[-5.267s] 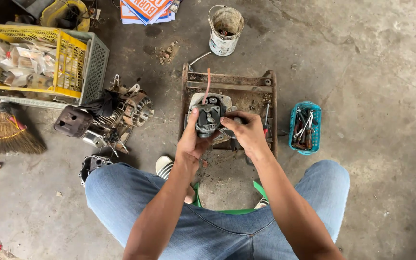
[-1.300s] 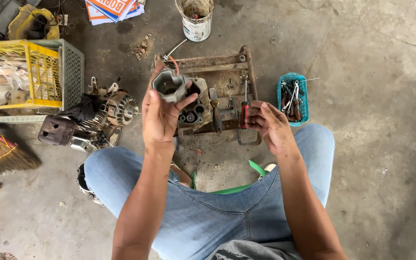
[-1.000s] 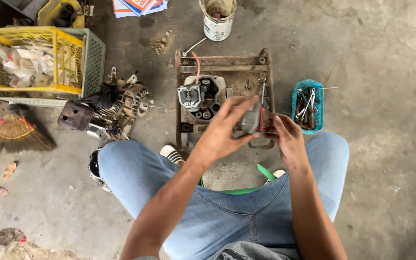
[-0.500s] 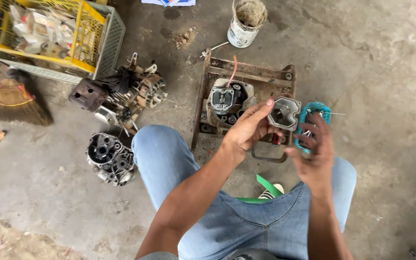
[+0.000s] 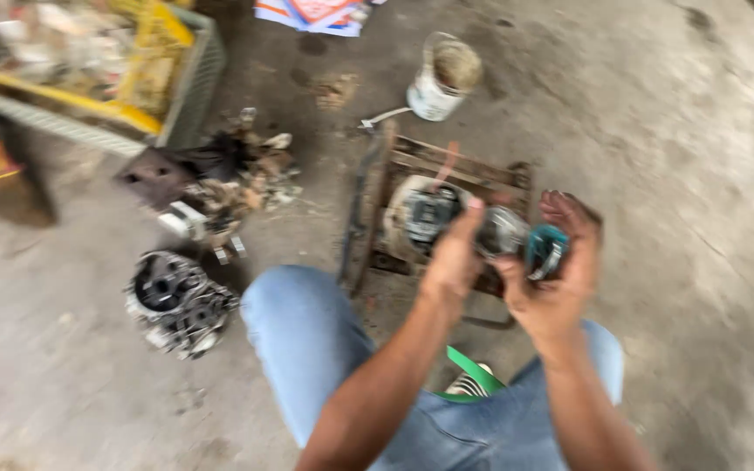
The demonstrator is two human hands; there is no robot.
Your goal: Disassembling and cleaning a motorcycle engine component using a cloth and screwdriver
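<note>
The view is motion-blurred. My left hand [image 5: 451, 257] and my right hand [image 5: 560, 279] meet above my knees, both on a round grey metal engine cylinder part [image 5: 501, 234]. Left fingertips press its left side. The right palm cups it from the right and below, fingers spread upward. Just behind it on the floor lies a rusty metal tray [image 5: 394, 157] with a greasy engine head [image 5: 429, 214] in it. A small teal basket [image 5: 547, 249] shows between my right fingers, mostly hidden.
A white bucket [image 5: 442, 78] stands beyond the tray. A yellow crate [image 5: 89, 70] is at the far left, a dismantled engine block [image 5: 220, 183] beside it, a round crankcase half [image 5: 176, 301] by my left knee. The floor is bare concrete.
Over the earlier frames my left hand carried the cylinder part from the tray's left across to the right. My right hand has now closed in on it. The view has swung and blurred.
</note>
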